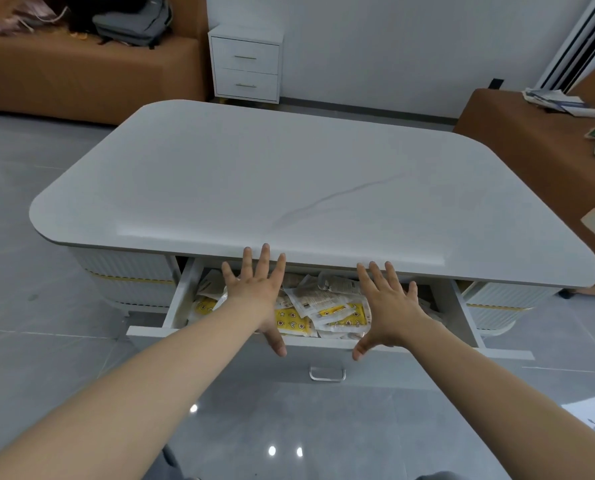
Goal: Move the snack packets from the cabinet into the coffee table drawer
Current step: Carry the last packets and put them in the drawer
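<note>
The coffee table drawer (386,362) is pulled out below the white table top (289,181). Several yellow and white snack packets (327,308) lie heaped inside it. My left hand (259,294) hovers flat over the left part of the drawer, fingers spread, thumb pointing down toward the drawer front. My right hand (388,306) is spread the same way over the right part. Neither hand holds anything. A metal handle (327,374) sits on the drawer front. The white cabinet (246,64) stands against the far wall, both of its drawers closed.
A brown sofa (81,74) with a grey backpack (133,20) runs along the back left. A brown bench (538,147) with papers stands at the right. Glossy grey floor tiles surround the table.
</note>
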Action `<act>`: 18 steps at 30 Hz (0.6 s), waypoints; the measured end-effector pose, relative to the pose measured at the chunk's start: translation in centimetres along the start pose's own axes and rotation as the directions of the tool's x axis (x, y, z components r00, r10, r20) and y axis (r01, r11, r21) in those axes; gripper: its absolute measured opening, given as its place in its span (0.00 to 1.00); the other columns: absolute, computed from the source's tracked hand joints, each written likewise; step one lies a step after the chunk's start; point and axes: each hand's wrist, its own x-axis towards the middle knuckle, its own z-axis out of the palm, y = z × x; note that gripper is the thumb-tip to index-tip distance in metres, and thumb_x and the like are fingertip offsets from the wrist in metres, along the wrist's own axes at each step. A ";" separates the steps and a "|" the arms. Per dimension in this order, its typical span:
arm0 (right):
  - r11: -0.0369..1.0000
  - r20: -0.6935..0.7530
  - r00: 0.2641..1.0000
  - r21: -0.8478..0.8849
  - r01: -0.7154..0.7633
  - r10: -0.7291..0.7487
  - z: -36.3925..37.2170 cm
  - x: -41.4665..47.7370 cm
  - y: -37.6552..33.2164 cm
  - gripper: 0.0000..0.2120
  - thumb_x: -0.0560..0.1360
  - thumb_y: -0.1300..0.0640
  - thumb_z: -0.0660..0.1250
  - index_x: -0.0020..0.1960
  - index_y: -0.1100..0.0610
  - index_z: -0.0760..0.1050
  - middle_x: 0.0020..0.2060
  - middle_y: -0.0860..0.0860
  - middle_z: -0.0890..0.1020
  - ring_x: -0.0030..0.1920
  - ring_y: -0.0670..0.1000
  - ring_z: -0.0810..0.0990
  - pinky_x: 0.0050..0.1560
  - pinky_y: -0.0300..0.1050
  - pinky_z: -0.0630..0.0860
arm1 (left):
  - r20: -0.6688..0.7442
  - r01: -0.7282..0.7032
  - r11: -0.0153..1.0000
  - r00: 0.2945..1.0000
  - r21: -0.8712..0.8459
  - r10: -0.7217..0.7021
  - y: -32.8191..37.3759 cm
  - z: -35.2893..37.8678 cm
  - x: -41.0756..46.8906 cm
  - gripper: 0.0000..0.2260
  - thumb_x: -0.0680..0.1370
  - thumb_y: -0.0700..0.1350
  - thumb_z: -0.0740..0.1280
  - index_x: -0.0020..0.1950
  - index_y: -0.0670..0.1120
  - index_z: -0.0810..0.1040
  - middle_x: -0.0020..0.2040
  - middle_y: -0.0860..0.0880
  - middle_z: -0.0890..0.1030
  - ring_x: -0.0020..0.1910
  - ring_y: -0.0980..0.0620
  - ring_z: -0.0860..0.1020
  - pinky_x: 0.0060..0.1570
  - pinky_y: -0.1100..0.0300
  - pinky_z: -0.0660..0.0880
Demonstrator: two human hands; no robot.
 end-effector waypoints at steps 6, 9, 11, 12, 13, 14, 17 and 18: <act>0.999 0.000 1.000 -0.040 0.026 -0.026 -0.1 0.3 0.2 0.70 0.53 0.30 0.74 0.76 0.52 0.32 0.76 0.52 0.35 0.74 0.57 0.30 0.71 0.70 0.41 | -0.008 -0.011 1.000 1.000 0.017 0.012 -0.2 -0.2 0.3 0.71 0.52 0.67 0.78 0.75 0.49 0.29 0.75 0.45 0.29 0.74 0.38 0.31 0.68 0.29 0.39; 0.999 -0.051 0.998 -0.031 0.034 -0.036 -0.1 0.4 0.4 0.67 0.54 0.29 0.74 0.77 0.49 0.37 0.77 0.51 0.39 0.75 0.57 0.33 0.72 0.69 0.42 | -0.050 -0.001 1.000 0.999 0.030 0.002 -0.2 -0.4 0.3 0.68 0.53 0.68 0.77 0.76 0.50 0.34 0.77 0.45 0.35 0.75 0.38 0.36 0.68 0.29 0.40; 0.999 -0.093 0.995 -0.029 0.041 -0.044 -0.2 0.5 0.4 0.66 0.55 0.29 0.74 0.77 0.48 0.36 0.77 0.51 0.44 0.76 0.57 0.36 0.72 0.68 0.43 | -0.091 0.000 0.999 0.996 0.047 0.004 -0.3 -0.5 0.5 0.66 0.54 0.68 0.76 0.77 0.50 0.37 0.78 0.45 0.39 0.76 0.38 0.40 0.68 0.29 0.41; 0.999 -0.107 0.993 -0.029 0.043 -0.046 -0.4 0.6 0.4 0.65 0.56 0.30 0.74 0.77 0.48 0.36 0.77 0.51 0.46 0.77 0.57 0.38 0.72 0.68 0.43 | -0.109 -0.002 0.999 0.994 0.053 0.008 -0.3 -0.5 0.6 0.65 0.54 0.69 0.76 0.77 0.51 0.39 0.78 0.46 0.42 0.76 0.39 0.43 0.68 0.30 0.42; 0.999 -0.122 0.991 -0.027 0.045 -0.048 -0.4 0.6 0.4 0.65 0.56 0.30 0.73 0.77 0.48 0.36 0.77 0.51 0.48 0.77 0.57 0.40 0.72 0.67 0.44 | -0.129 -0.005 0.998 0.992 0.057 0.012 -0.4 -0.5 0.6 0.63 0.55 0.69 0.76 0.77 0.51 0.41 0.78 0.46 0.45 0.76 0.39 0.46 0.68 0.30 0.42; 0.999 -0.138 0.989 -0.022 0.046 -0.049 -0.5 0.7 0.4 0.64 0.57 0.30 0.73 0.77 0.49 0.37 0.77 0.51 0.50 0.77 0.57 0.42 0.72 0.66 0.45 | -0.151 -0.009 0.998 0.988 0.055 0.017 -0.4 -0.5 0.6 0.61 0.56 0.69 0.75 0.77 0.51 0.44 0.77 0.46 0.48 0.75 0.39 0.49 0.68 0.29 0.44; 0.998 -0.183 0.982 -0.034 0.048 -0.053 -0.7 1.1 0.5 0.59 0.59 0.30 0.72 0.77 0.52 0.45 0.74 0.52 0.58 0.75 0.57 0.54 0.74 0.63 0.53 | -0.209 -0.019 0.999 0.978 0.030 0.025 -0.5 -0.6 0.6 0.54 0.58 0.68 0.74 0.76 0.51 0.52 0.73 0.47 0.57 0.72 0.41 0.57 0.69 0.30 0.47; 0.998 -0.207 0.977 -0.042 0.047 -0.055 -0.6 1.3 0.5 0.57 0.60 0.30 0.71 0.77 0.53 0.49 0.72 0.52 0.61 0.73 0.56 0.59 0.73 0.60 0.56 | -0.232 -0.021 0.999 0.972 0.027 0.027 -0.5 -0.6 0.7 0.51 0.60 0.68 0.74 0.75 0.51 0.54 0.71 0.47 0.60 0.71 0.41 0.60 0.69 0.30 0.48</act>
